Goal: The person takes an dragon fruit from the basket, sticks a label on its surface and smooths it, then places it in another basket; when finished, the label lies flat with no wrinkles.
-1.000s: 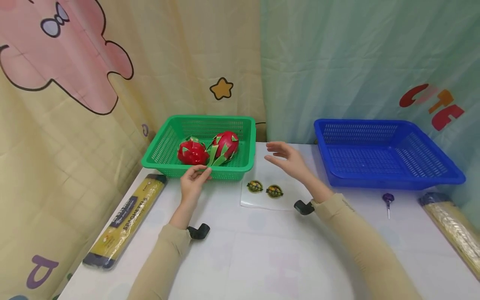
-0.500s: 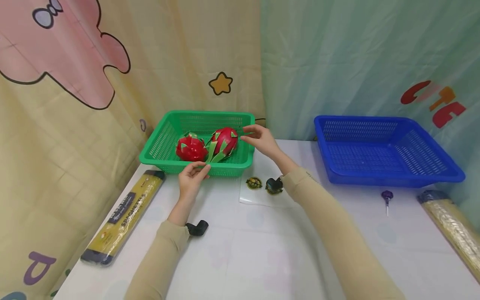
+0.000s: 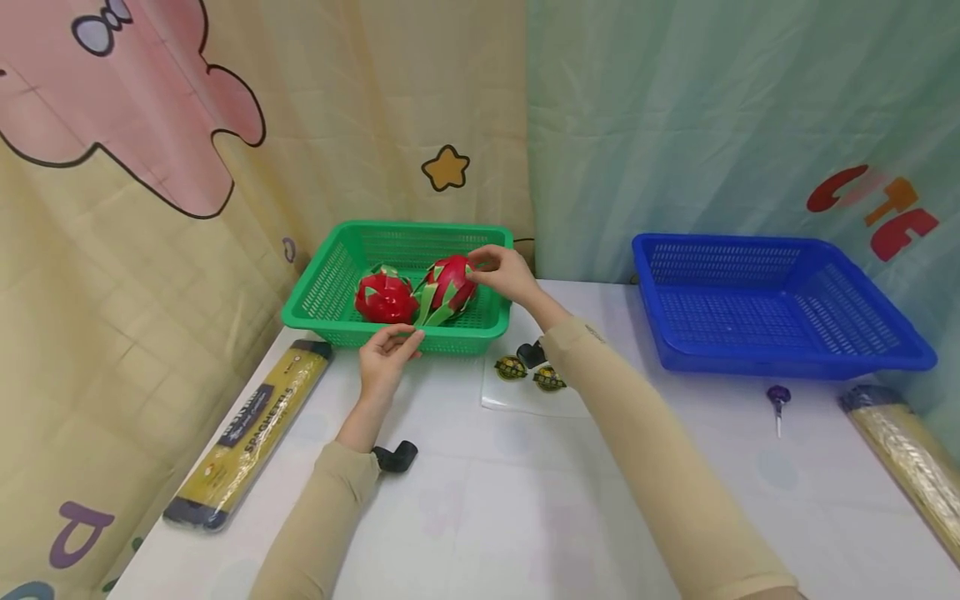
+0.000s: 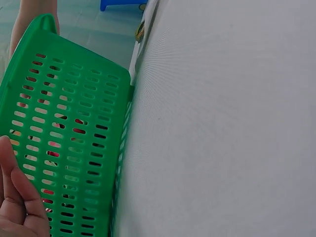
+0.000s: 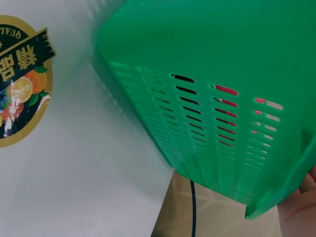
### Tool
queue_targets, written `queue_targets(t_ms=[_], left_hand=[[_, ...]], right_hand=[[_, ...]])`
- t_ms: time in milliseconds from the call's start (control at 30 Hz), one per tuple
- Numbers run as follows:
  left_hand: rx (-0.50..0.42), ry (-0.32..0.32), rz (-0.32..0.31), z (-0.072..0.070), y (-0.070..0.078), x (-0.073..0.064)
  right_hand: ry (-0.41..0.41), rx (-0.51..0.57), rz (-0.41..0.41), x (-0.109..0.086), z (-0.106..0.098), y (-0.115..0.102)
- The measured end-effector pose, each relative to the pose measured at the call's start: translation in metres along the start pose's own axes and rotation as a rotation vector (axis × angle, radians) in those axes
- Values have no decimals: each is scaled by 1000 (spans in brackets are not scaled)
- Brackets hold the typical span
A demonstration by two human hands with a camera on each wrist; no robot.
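Two red dragon fruits with green scales lie in the green basket (image 3: 397, 337), the left dragon fruit (image 3: 386, 298) rounder than the right dragon fruit (image 3: 452, 283). At the basket's front rim is my left hand (image 3: 381, 362), fingers curled and thumb beside the tips of long green leaves; I cannot tell whether it pinches a leaf or the rim. The left wrist view shows its fingertips (image 4: 6, 144) against the basket's outer wall. My right hand (image 3: 504, 273) reaches over the right rim, fingers gently bent, thumb and fingertips right at the right dragon fruit's end.
A blue basket (image 3: 795, 364) stands at the right, with a purple lollipop (image 3: 778, 398) before it. Spaghetti packs (image 3: 258, 425) lie along both sides. Between the baskets is a clear sheet (image 3: 528, 402) with two round fruit labels. Curtains hang close behind the table.
My right hand has moved left from beside the green basket, over its right rim to the right dragon fruit. The left hand has stayed at the front rim.
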State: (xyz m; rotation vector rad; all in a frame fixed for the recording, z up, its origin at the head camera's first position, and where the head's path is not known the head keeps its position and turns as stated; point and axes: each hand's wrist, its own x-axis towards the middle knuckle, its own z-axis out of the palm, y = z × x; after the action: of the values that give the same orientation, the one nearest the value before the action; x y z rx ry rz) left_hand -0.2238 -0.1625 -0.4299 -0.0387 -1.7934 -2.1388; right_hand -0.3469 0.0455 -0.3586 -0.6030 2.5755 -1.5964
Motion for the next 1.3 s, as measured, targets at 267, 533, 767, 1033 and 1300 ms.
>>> queue_targets(t_ms=[267, 533, 767, 1033, 1300], left_hand=[[11, -6, -6, 0, 1, 3], [2, -3, 0, -1, 1, 3], [1, -12, -5, -5, 1, 2], [4, -25, -21, -1, 13, -2], [12, -36, -8, 3, 22, -8]], right_hand=[[-66, -68, -40, 11, 3, -2], [-122, -122, -33, 17, 7, -4], [-124, -182, -23, 18, 12, -7], [-140, -220, -34, 20, 15, -6], [-162, -255, -26, 23, 16, -2]])
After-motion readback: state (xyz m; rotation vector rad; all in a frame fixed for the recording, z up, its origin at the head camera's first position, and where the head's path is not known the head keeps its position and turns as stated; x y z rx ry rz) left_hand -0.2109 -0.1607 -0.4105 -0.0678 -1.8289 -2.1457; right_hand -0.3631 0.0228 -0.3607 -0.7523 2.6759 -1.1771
